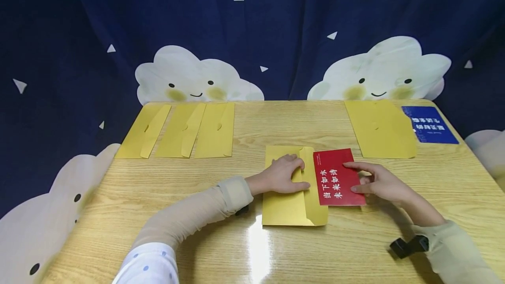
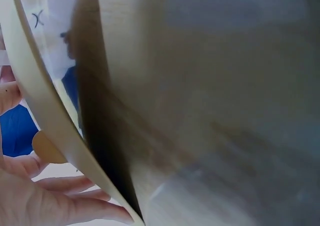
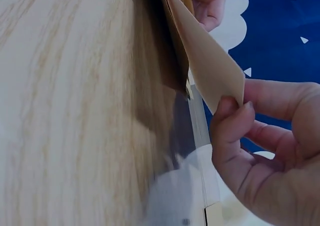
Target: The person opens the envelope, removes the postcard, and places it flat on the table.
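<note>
A yellow paper envelope [image 1: 284,209] lies in the middle of the table, its flap spread toward the right. My left hand [image 1: 282,174] holds it at the mouth, index finger curled and thumb stretched out along the edge. Fingers also show behind the envelope's edge in the left wrist view. From the right, my right hand [image 1: 378,183] pinches a red card [image 1: 337,181] with white writing between thumb and fingers. The card's left edge overlaps the flap. In the right wrist view the card [image 3: 212,61] slants up to the envelope, showing a tan side.
Three yellow envelopes [image 1: 215,133] lie in a row at the back left. Another yellow envelope [image 1: 378,135] lies at the back right, beside a blue card [image 1: 434,128] with white writing. A dark blue cloth with clouds [image 1: 197,76] hangs behind the table.
</note>
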A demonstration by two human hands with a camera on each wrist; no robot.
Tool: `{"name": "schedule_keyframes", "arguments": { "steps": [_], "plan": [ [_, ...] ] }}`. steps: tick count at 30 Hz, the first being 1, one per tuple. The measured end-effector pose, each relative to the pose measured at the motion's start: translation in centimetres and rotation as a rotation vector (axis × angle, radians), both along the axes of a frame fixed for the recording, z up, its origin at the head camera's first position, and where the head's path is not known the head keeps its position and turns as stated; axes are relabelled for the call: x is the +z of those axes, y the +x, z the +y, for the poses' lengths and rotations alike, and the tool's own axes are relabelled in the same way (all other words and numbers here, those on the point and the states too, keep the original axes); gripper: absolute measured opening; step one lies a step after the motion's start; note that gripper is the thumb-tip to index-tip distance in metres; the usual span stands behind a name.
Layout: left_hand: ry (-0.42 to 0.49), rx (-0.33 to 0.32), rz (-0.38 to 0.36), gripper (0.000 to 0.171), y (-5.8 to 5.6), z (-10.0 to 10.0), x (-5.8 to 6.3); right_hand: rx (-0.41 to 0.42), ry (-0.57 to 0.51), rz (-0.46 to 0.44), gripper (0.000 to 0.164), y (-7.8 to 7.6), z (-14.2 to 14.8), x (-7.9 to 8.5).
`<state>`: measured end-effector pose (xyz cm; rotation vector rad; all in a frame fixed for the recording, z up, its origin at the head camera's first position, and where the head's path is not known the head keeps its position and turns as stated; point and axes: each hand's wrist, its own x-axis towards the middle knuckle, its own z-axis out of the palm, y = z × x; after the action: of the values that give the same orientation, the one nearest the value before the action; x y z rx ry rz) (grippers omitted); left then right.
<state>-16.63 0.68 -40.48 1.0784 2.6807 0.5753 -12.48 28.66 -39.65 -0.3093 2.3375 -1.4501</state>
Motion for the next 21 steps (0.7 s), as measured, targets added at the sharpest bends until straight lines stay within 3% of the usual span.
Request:
{"name": "schedule_keyframes", "arguments": {
  "steps": [10,21],
  "plan": [
    [-0.084,0.001,-0.047,0.04,-0.1,0.3,0.2,0.015,-0.125,0.002,0.061,0.3,0.6,0.0],
    [-0.195,-0.042,-0.007,0.043,0.2,0.7,0.4,0.033,-0.208,-0.06,0.059,0.6,1.2,0.3]
  ]
}}
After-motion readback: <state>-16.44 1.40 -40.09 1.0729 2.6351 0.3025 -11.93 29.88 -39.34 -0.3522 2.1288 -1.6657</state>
